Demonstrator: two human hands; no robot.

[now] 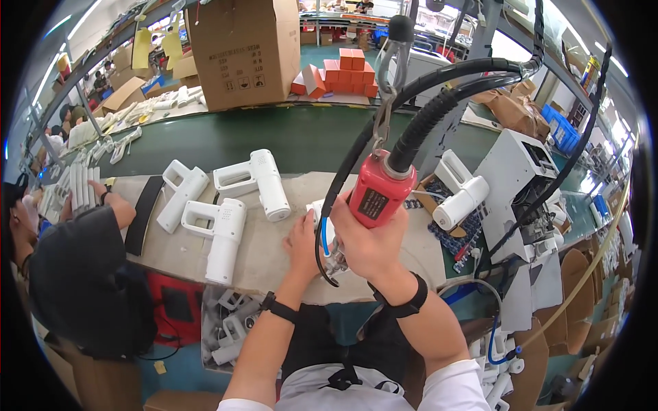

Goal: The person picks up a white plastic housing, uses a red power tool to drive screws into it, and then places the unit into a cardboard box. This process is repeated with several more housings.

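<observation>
My right hand point(373, 243) is wrapped round a red power screwdriver point(372, 195), which hangs from a metal hook and chain and has a thick black hose at its top. Its lower end is mostly hidden by my hand. Close by on the left, my left hand point(301, 240) has its fingers closed on a white plastic housing point(317, 207), largely covered by both hands and the tool. Further left on the bench mat lie three white gun-shaped devices with loop handles, among them an upright one point(264, 185) and a nearer one point(221, 233).
Another white device point(460, 192) lies at the right beside a white machine point(517, 185). Behind the mat runs a green conveyor point(240, 133), with a large carton point(240, 55) beyond. A co-worker point(75, 274) works at the left. A bin of white parts point(229, 329) stands below.
</observation>
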